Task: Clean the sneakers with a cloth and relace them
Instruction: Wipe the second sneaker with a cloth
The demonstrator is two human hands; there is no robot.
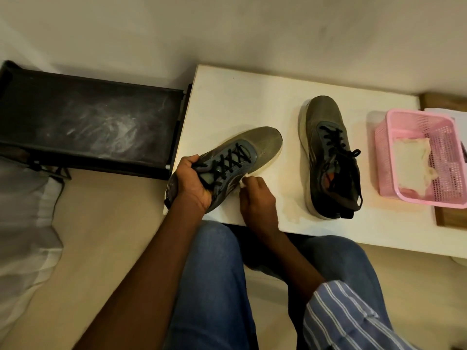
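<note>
- One sneaker (227, 162) is gripped at its heel end by the left hand (193, 184), fingers curled around the collar, probably to keep it steady on the table (227, 102).
- A small pale cloth (243, 178) is pinched by the right hand (257, 198) against the sneaker's side (mostly hidden, so its size cannot be told).
- Two sneakers are counted; the second sneaker (328, 157) stands apart, laces still threaded.
- One pink basket (419, 157) is seen, holding one more rag (412, 162).
</note>
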